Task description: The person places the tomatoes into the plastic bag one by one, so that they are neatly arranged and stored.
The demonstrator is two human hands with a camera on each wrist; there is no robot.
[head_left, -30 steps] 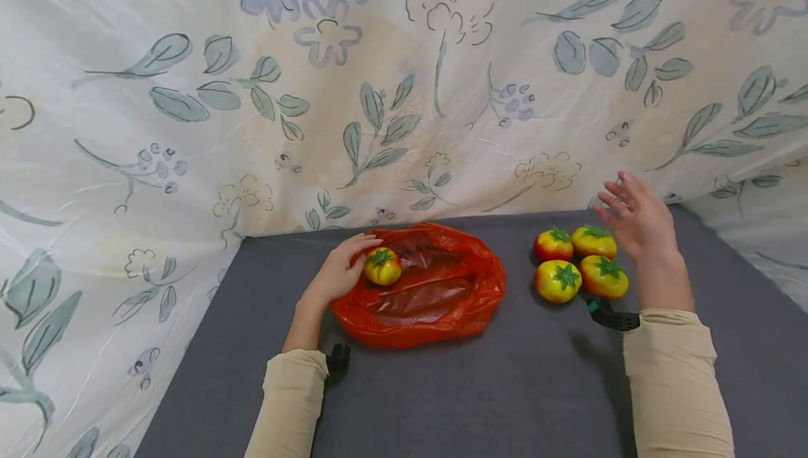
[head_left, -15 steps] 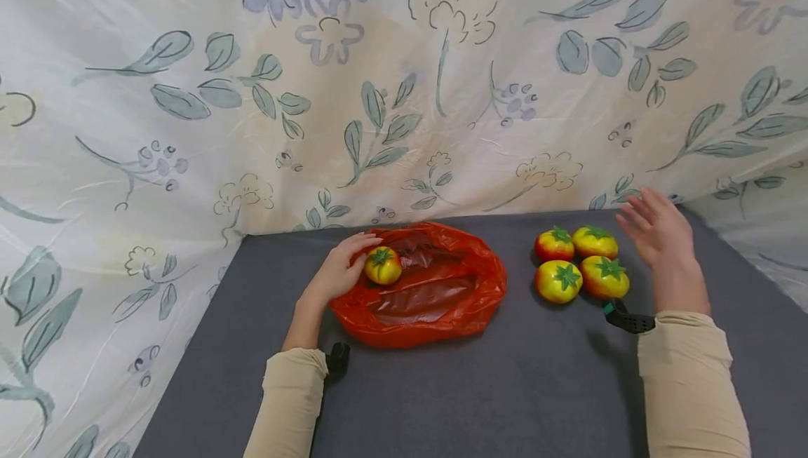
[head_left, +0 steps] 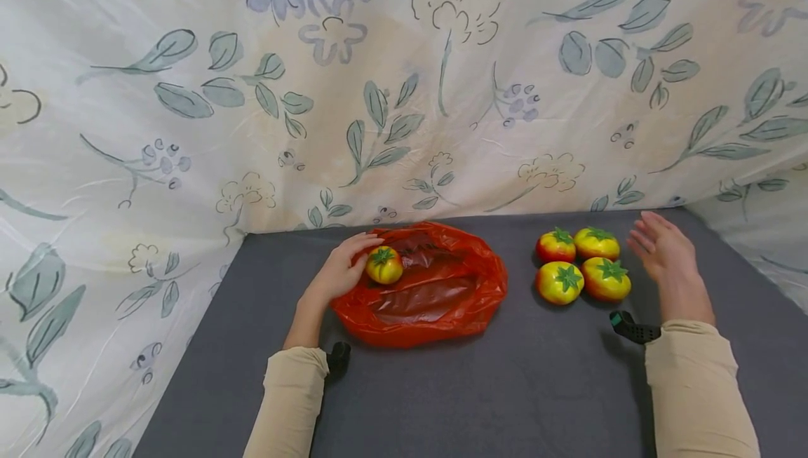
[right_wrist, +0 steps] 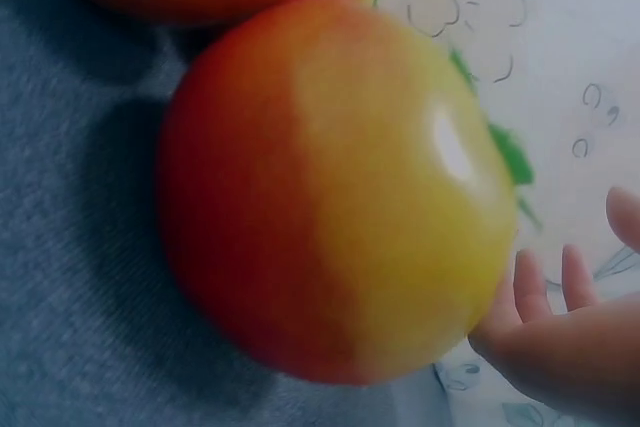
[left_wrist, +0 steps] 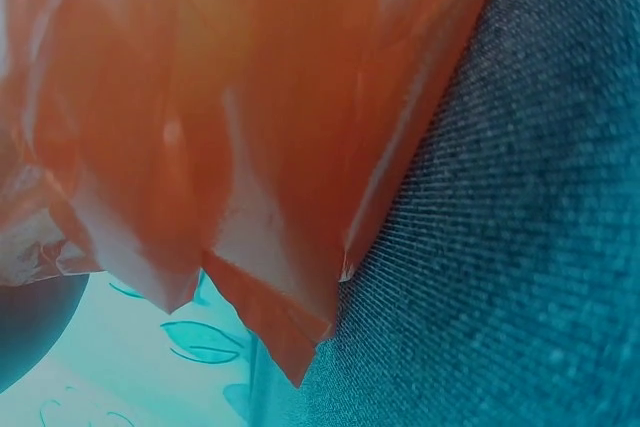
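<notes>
My left hand [head_left: 343, 268] holds the left rim of a red plastic bag [head_left: 416, 337], fingers bent over its edge. Just inside that rim sits a yellow-and-red toy tomato [head_left: 384, 266] with a green leafy top, right beside the thumb and fingers. The bag's crinkled side [left_wrist: 250, 97] fills much of the left wrist view. My right hand [head_left: 668, 251] is raised with its fingers extended, to the right of several similar tomatoes. Nearest to it is the front right tomato [head_left: 604, 281]; a tomato [right_wrist: 330, 197] looms large in the right wrist view, with the fingers beyond it.
Three other tomatoes, a front left one [head_left: 559, 283], a back left one [head_left: 555, 246] and a back right one [head_left: 596, 243], cluster on the dark grey tabletop [head_left: 492, 402]. A floral cloth [head_left: 442, 128] hangs behind the table and along its sides.
My right hand has moved right and down, away from the tomato cluster, its fingers still extended. The left hand, the bag and the tomatoes have stayed in place.
</notes>
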